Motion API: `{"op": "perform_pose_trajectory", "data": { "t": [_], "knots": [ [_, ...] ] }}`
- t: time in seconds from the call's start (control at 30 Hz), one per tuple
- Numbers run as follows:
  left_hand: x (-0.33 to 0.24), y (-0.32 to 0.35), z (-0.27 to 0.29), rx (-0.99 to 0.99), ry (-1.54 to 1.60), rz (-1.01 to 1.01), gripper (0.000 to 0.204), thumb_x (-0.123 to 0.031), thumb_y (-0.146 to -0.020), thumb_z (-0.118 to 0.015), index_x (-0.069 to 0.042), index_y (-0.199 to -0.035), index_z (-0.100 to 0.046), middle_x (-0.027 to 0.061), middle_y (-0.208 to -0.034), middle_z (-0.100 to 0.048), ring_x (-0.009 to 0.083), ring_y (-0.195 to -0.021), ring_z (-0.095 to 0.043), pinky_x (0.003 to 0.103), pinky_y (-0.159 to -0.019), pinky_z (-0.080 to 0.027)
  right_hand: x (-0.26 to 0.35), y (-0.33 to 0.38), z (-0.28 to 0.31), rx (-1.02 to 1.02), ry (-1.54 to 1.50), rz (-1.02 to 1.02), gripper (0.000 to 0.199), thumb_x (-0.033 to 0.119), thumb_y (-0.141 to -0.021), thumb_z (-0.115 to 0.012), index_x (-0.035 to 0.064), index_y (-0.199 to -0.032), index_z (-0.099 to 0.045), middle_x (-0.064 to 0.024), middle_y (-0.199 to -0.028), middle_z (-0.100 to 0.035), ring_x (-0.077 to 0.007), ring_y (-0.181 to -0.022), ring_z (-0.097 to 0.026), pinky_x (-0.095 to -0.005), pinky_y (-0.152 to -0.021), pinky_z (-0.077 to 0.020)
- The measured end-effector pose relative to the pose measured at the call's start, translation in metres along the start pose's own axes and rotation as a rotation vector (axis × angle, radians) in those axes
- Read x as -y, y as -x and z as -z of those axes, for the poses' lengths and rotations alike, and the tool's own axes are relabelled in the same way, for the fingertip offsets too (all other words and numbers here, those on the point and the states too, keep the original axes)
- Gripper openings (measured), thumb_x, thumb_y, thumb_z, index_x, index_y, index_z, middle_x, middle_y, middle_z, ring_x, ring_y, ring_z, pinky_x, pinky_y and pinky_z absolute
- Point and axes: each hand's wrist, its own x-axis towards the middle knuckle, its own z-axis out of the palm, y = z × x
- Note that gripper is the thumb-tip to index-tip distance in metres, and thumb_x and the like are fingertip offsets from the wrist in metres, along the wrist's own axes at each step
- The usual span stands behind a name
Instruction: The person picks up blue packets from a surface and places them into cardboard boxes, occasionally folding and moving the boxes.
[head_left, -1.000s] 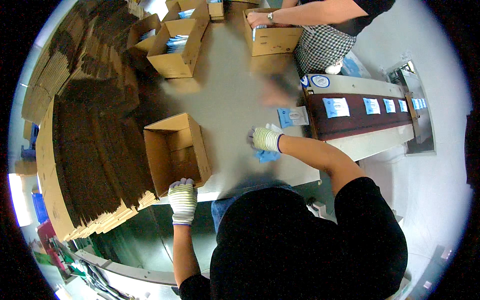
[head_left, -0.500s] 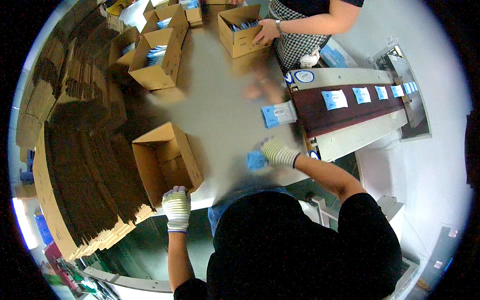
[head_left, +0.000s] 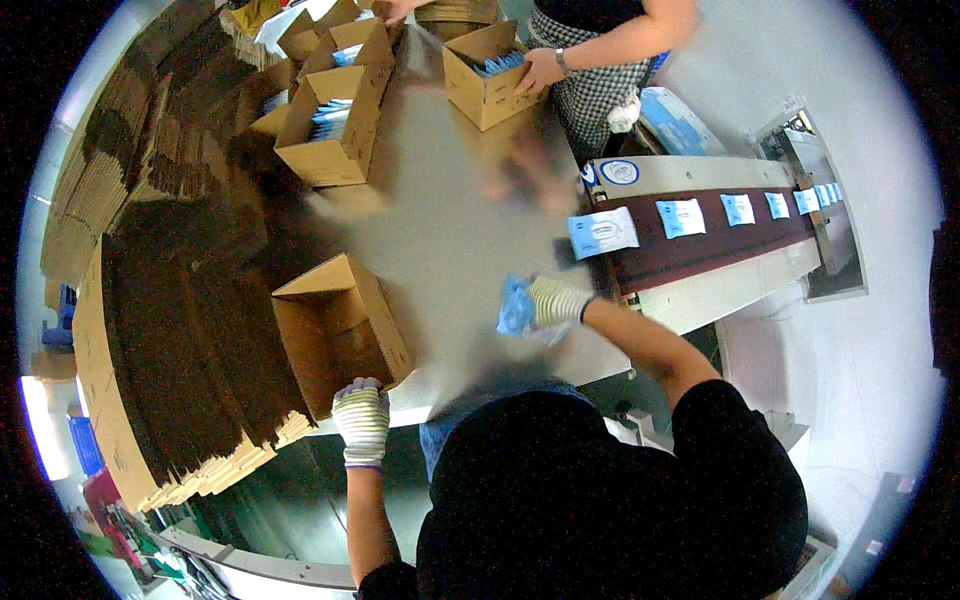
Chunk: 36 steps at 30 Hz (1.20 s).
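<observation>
My right hand (head_left: 556,302), in a striped knit glove, is closed on a blue-and-white soft packet (head_left: 516,304) just over the metal table; whether more than one packet is in it I cannot tell. At the table's near edge my left hand (head_left: 361,424), gloved alike, grips the near rim of an open cardboard box (head_left: 345,330). The box is tilted toward me, and no packets show inside it. Beyond my right hand, another blue-and-white packet (head_left: 604,233) sticks out over the end of the conveyor belt (head_left: 655,253).
More packets (head_left: 681,217) lie in a row along the belt. Tall stacks of flattened cartons (head_left: 180,370) stand at left. Packet-filled boxes (head_left: 330,160) sit at the table's far left. Across the table, a person in a checked apron holds another filled box (head_left: 487,92).
The packet that lay on the table by the belt's end is gone from there. Belt packets have moved left, one now overhanging the end. My right hand has raised its packet; my left stays at the box.
</observation>
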Motion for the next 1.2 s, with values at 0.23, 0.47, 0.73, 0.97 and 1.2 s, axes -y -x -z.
{"op": "perform_pose_trajectory", "data": {
  "t": [0.23,0.47,0.73,0.97,1.2],
  "knots": [
    [-0.017,-0.006,0.008,-0.11,-0.079,-0.14,0.01,-0.017,-0.073,-0.057,-0.011,-0.081,-0.054,0.0074,-0.077,-0.055,0.0256,-0.072,-0.057,0.038,-0.064,-0.045,0.068,0.033,-0.083,-0.309,0.089,0.057,0.067,0.029,-0.067,-0.071,0.0163,-0.127,-0.041,-0.015,-0.128,-0.041,-0.0357,-0.105,-0.05,-0.0488,-0.086,-0.0418],
    [-0.062,0.02,0.001,-0.086,0.041,-0.139,0.013,-0.014,-0.077,-0.047,-0.009,-0.087,-0.053,0.0083,-0.083,-0.057,0.0256,-0.071,-0.059,0.039,-0.056,-0.047,0.069,0.035,-0.095,-0.345,0.114,-0.04,0.085,0.03,-0.062,-0.075,0.0118,-0.133,-0.032,-0.0133,-0.12,-0.051,-0.0295,-0.11,-0.05,-0.0454,-0.089,-0.0414],
    [-0.072,0.03,-0.001,-0.094,0.096,0.027,0.008,-0.012,-0.078,-0.048,-0.01,-0.085,-0.053,0.0082,-0.078,-0.054,0.0249,-0.067,-0.058,0.036,-0.054,-0.048,0.067,0.022,-0.017,-0.373,-0.651,-0.106,0.084,0.033,-0.054,-0.081,0.0,-0.121,-0.043,-0.0156,-0.114,-0.057,-0.0298,-0.104,-0.056,-0.0375,-0.09,-0.0439],
    [-0.078,0.01,-0.019,0.167,-0.027,-0.024,0.013,-0.021,-0.077,-0.053,-0.011,-0.074,-0.061,0.0099,-0.067,-0.059,0.0244,-0.061,-0.057,0.038,-0.054,-0.046,0.195,0.013,0.098,-0.064,-1.58,0.717,0.052,0.024,-0.073,-0.073,0.0018,-0.114,-0.051,-0.0092,-0.11,-0.061,-0.0198,-0.101,-0.058,-0.0324,-0.091,-0.0442],
    [-0.089,0.022,-0.035,0.009,0.052,-0.078,0.017,-0.02,-0.079,-0.052,-0.006,-0.087,-0.058,0.0103,-0.081,-0.062,0.0237,-0.067,-0.06,0.036,-0.059,-0.048,0.23,-0.071,0.005,-0.488,0.346,0.503,0.041,0.025,-0.083,-0.046,0.0034,-0.117,-0.05,-0.013,-0.1,-0.059,-0.0301,-0.095,-0.058,-0.0441,-0.085,-0.0442]
  ]
}}
